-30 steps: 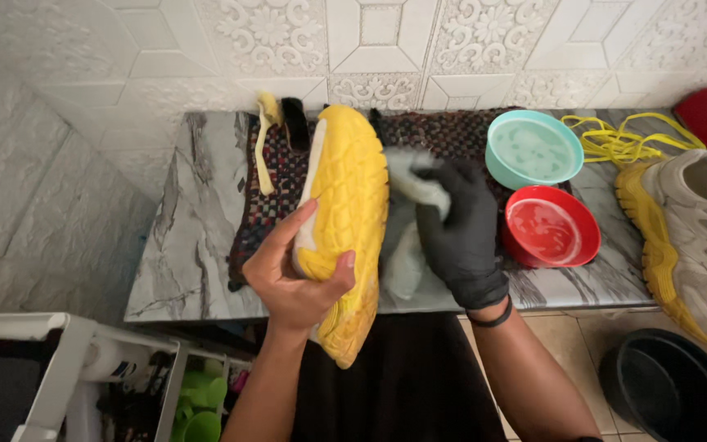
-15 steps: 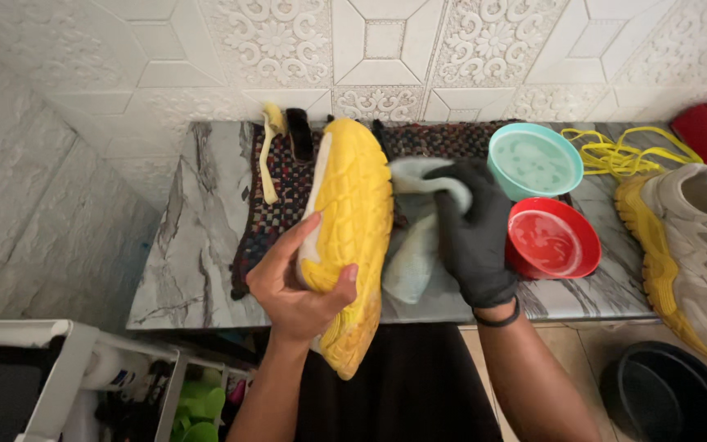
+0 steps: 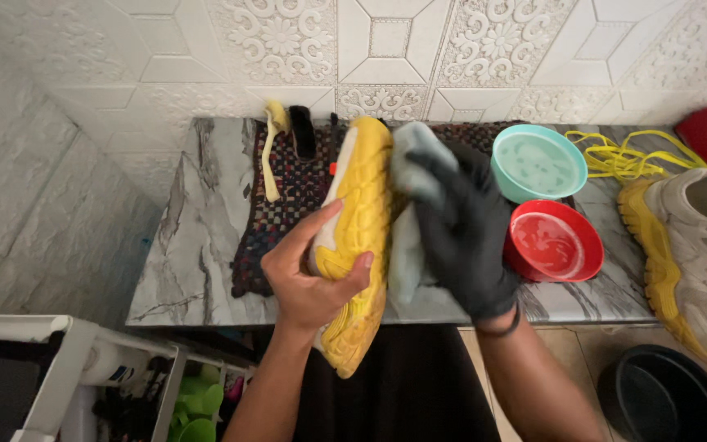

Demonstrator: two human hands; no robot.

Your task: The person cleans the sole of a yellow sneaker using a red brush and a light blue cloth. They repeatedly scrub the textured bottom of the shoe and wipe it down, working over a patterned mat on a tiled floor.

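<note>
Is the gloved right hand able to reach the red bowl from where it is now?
Probably yes. The right hand presses a grey cloth against the yellow shoe, and the red bowl sits just beside it on the marble counter, with nothing between them. The hand's grip is full, though.

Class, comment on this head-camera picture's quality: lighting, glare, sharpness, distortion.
Head view: soft, even light; mild glare on the red plastic bowl; the yellow-soled shoe is sharp in the bare left hand; the black-gloved right hand reads dark, with little detail; edges bend slightly.

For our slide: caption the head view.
Bare left hand holds yellow-soled shoe; gloved right hand presses cloth against it.
</note>
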